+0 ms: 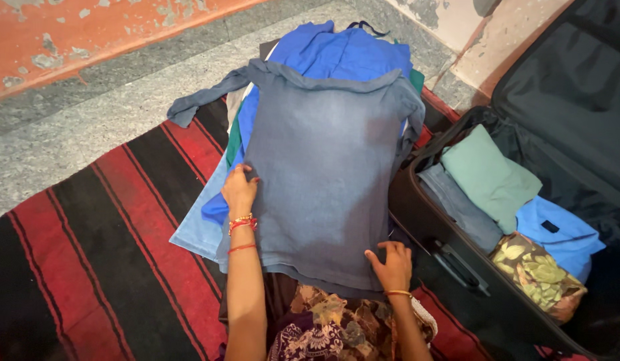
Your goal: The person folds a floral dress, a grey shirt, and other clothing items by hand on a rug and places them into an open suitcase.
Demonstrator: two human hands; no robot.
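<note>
Two hands are pressing flat on a grey-blue shirt [327, 180] that is lying spread on top of a loose pile of clothes [213, 220] over a red and black striped mat [103, 247]. The left hand [239, 189] is resting on the shirt's left edge with its fingers [243, 175] together and extended, palm down, gripping nothing that I can see; the right hand [392, 263] is sitting on the lower right hem with fingers [380, 253] slightly curled, and whether they are pinching the cloth I cannot tell. Beyond the left fingertips one long sleeve [203, 100] is trailing off toward the stone floor [69, 127], so it is likely to drag or bunch if the shirt gets folded or lifted unevenly. Under both palms the pile is looking uneven and soft, and the brighter blue garment [337, 50] beyond the fingers may be sliding along with the top layer. Just to the right of the right hand an open black suitcase [423, 214] is holding folded pieces, whose rim could be catching the hem. The shirt is looking faded, thin and limp, lighter in the middle, darker at its collar.
</note>
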